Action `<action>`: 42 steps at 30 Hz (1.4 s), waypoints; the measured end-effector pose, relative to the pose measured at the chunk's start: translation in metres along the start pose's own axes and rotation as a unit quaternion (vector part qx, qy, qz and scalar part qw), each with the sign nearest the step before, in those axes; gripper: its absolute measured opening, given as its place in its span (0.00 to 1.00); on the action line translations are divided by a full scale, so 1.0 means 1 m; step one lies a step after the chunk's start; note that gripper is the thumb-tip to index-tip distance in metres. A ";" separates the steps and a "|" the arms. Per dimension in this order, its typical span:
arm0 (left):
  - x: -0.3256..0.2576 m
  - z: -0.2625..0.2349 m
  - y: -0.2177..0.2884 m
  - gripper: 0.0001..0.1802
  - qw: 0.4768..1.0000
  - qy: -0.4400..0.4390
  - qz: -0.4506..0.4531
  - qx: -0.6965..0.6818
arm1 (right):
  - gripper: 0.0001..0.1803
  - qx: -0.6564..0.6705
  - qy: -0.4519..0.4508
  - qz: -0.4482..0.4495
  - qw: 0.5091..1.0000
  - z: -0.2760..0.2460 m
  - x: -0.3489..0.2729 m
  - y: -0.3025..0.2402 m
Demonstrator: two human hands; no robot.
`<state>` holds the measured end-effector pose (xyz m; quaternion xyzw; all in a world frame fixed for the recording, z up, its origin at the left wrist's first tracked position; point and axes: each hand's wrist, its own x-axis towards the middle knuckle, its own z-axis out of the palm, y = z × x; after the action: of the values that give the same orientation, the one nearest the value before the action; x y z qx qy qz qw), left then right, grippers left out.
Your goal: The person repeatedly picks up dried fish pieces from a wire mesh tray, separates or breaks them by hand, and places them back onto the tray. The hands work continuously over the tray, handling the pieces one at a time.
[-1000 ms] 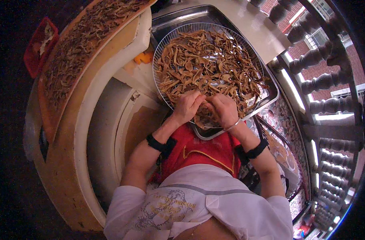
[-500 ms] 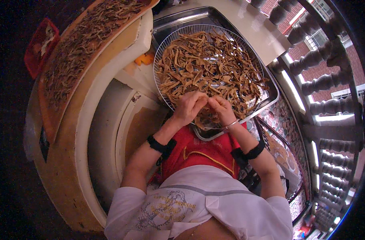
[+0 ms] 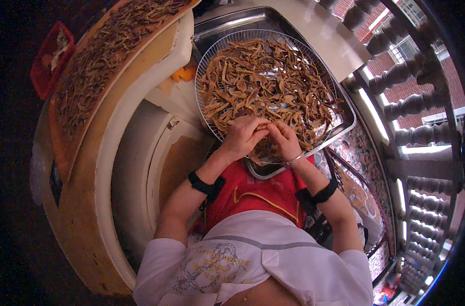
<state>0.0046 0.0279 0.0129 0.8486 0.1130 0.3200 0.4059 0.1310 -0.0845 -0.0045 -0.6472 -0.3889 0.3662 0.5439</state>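
Both hands meet over the near edge of a round, clear ribbed tray (image 3: 198, 61) spread with brown dried strips (image 3: 265, 84). My left hand (image 3: 241, 137) is closed, its thumb and fingers pinched together toward the right. Against its fingertips, my right hand (image 3: 284, 140) is also closed, with thumb and forefinger pressed together. A small bit of brown shows between the fingertips, but most of what they pinch is hidden. The round tray sits in a larger rectangular metal tray (image 3: 351, 122), whose near corner reaches my lap.
At left stands a curved cream cabinet (image 3: 107, 148), bearing an orange tray (image 3: 59, 145) of thin dried shreds. A red basket (image 3: 41, 76) lies beyond it. An orange piece (image 3: 184, 74) lies beside the metal tray. A balustrade (image 3: 421, 135) runs along the right.
The fingertips of both hands have shifted slightly and come closer together. The trays and the strips lie as before.
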 end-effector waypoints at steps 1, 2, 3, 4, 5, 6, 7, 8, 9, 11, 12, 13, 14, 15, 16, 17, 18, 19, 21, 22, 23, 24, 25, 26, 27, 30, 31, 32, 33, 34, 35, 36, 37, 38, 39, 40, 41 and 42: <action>0.001 0.000 0.002 0.14 1.000 -0.004 0.007 0.012 | 0.14 0.009 0.011 -0.028 1.000 0.001 0.000 0.001; 0.003 -0.001 0.005 0.15 1.000 -0.008 0.014 0.025 | 0.15 0.020 0.008 -0.016 1.000 -0.001 0.000 -0.001; 0.004 -0.002 0.006 0.16 0.999 -0.011 0.021 0.038 | 0.15 0.031 0.005 -0.006 0.999 -0.003 -0.001 -0.005; 0.003 -0.002 0.005 0.16 0.999 -0.016 0.017 0.041 | 0.15 0.042 0.002 0.005 0.999 -0.004 -0.001 -0.008; 0.001 0.000 0.001 0.16 0.999 -0.020 0.012 0.045 | 0.15 0.024 -0.002 0.001 1.000 -0.004 -0.001 -0.010; 0.001 0.000 -0.001 0.17 0.998 -0.026 0.008 0.048 | 0.15 0.007 -0.005 -0.004 1.000 -0.004 -0.001 -0.010; 0.001 0.000 -0.002 0.15 0.999 -0.023 0.007 0.029 | 0.15 -0.011 -0.007 -0.009 1.000 -0.004 -0.001 -0.011; 0.002 -0.001 -0.002 0.13 1.000 -0.020 0.006 0.010 | 0.15 -0.011 -0.007 -0.012 1.000 -0.003 -0.001 -0.011; 0.003 -0.002 -0.002 0.12 1.000 -0.018 0.005 -0.009 | 0.15 -0.012 -0.005 -0.013 1.000 -0.002 -0.001 -0.011; 0.002 -0.006 0.001 0.09 0.999 -0.031 -0.004 0.013 | 0.15 -0.003 -0.011 0.002 1.000 -0.001 -0.002 -0.011; 0.002 -0.008 0.004 0.08 0.999 -0.037 -0.008 0.025 | 0.15 0.006 -0.019 0.018 1.000 -0.001 -0.003 -0.011; 0.001 -0.009 0.006 0.08 0.999 -0.031 0.007 0.041 | 0.15 0.016 -0.027 0.035 0.999 0.000 -0.004 -0.011; 0.001 -0.009 0.007 0.09 0.998 -0.025 0.022 0.057 | 0.15 0.008 -0.030 0.049 0.998 0.000 -0.004 -0.014; 0.000 -0.009 0.008 0.11 0.997 -0.018 0.037 0.072 | 0.16 0.000 -0.033 0.062 0.997 -0.001 -0.005 -0.021; 0.000 -0.010 0.008 0.11 0.997 -0.018 0.031 0.066 | 0.16 -0.009 -0.037 0.076 0.996 -0.001 -0.005 -0.024; -0.001 -0.010 0.006 0.12 0.998 -0.018 0.026 0.059 | 0.16 0.006 -0.036 0.063 0.997 0.000 -0.004 -0.020; -0.002 -0.009 0.005 0.12 0.998 -0.018 0.021 0.051 | 0.15 0.020 -0.035 0.050 0.998 0.002 -0.002 -0.015; -0.002 -0.008 0.003 0.12 0.999 -0.015 0.008 0.041 | 0.15 0.034 -0.034 0.037 0.998 0.002 -0.001 -0.012; -0.002 -0.008 0.001 0.12 1.000 -0.009 -0.019 0.023 | 0.14 0.099 -0.023 0.047 0.994 0.005 0.000 -0.015; -0.001 -0.008 0.001 0.12 0.999 -0.005 -0.034 0.001 | 0.13 0.132 -0.018 0.052 0.990 0.007 0.000 -0.018; 0.000 -0.008 0.003 0.11 0.999 -0.001 -0.048 -0.021 | 0.12 0.140 -0.012 0.042 0.989 0.007 0.001 -0.018; 0.002 -0.008 0.004 0.11 0.997 0.002 -0.062 -0.045 | 0.12 0.146 -0.005 0.031 0.989 0.007 0.001 -0.019; 0.002 -0.008 0.003 0.11 0.997 -0.007 -0.066 -0.037 | 0.11 0.153 0.002 0.021 0.988 0.006 0.001 -0.019; 0.003 -0.008 0.003 0.10 0.997 -0.016 -0.070 -0.030 | 0.11 0.123 0.000 0.019 0.992 0.005 0.000 -0.018; 0.003 -0.008 0.003 0.10 0.997 -0.026 -0.075 -0.022 | 0.11 0.095 -0.002 0.018 0.995 0.003 -0.001 -0.016; 0.000 -0.006 0.000 0.10 0.996 -0.019 -0.075 -0.037 | 0.13 0.058 -0.012 0.023 0.998 0.002 -0.002 -0.015; 0.000 -0.007 0.000 0.10 0.997 -0.018 -0.072 -0.032 | 0.13 0.055 -0.016 0.027 0.998 0.003 -0.002 -0.015; -0.001 -0.009 0.002 0.10 0.997 -0.017 -0.068 -0.027 | 0.14 0.055 -0.017 0.034 0.998 0.004 -0.002 -0.014; -0.001 -0.011 0.003 0.10 0.998 -0.016 -0.064 -0.023 | 0.15 0.053 -0.018 0.042 0.998 0.006 -0.002 -0.014; -0.002 -0.011 0.002 0.10 0.999 -0.018 -0.045 -0.002 | 0.15 0.052 -0.019 0.049 0.997 0.007 -0.002 -0.013; -0.003 -0.011 0.000 0.10 0.999 -0.021 -0.026 0.019 | 0.16 0.047 -0.024 0.054 0.997 0.006 -0.002 -0.010; -0.004 -0.011 -0.001 0.10 0.999 -0.023 -0.008 0.039 | 0.16 0.042 -0.029 0.061 0.997 0.005 -0.003 -0.005; -0.005 -0.010 -0.001 0.10 0.999 -0.021 -0.006 0.049 | 0.17 0.036 -0.034 0.067 0.997 0.003 -0.004 -0.003; -0.005 -0.008 0.000 0.10 0.998 -0.020 -0.003 0.058 | 0.16 0.060 -0.034 0.070 0.995 0.002 -0.004 -0.001; -0.005 -0.007 0.001 0.10 0.997 -0.019 0.000 0.069 | 0.16 0.085 -0.034 0.073 0.993 0.002 -0.004 -0.001; -0.004 -0.006 0.002 0.09 0.998 -0.002 0.000 0.065 | 0.16 0.110 -0.034 0.075 0.991 0.002 -0.003 -0.003; -0.002 -0.004 0.002 0.08 0.998 0.015 -0.001 0.062 | 0.15 0.118 -0.030 0.059 0.991 0.002 -0.002 -0.006; -0.001 -0.003 0.003 0.07 0.998 0.031 -0.001 0.059 | 0.14 0.127 -0.027 0.042 0.991 0.004 0.000 -0.012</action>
<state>0.0020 0.0271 0.0161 0.8607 0.1451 0.3386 0.3513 0.1261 -0.0816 0.0074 -0.5785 -0.3260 0.4525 0.5953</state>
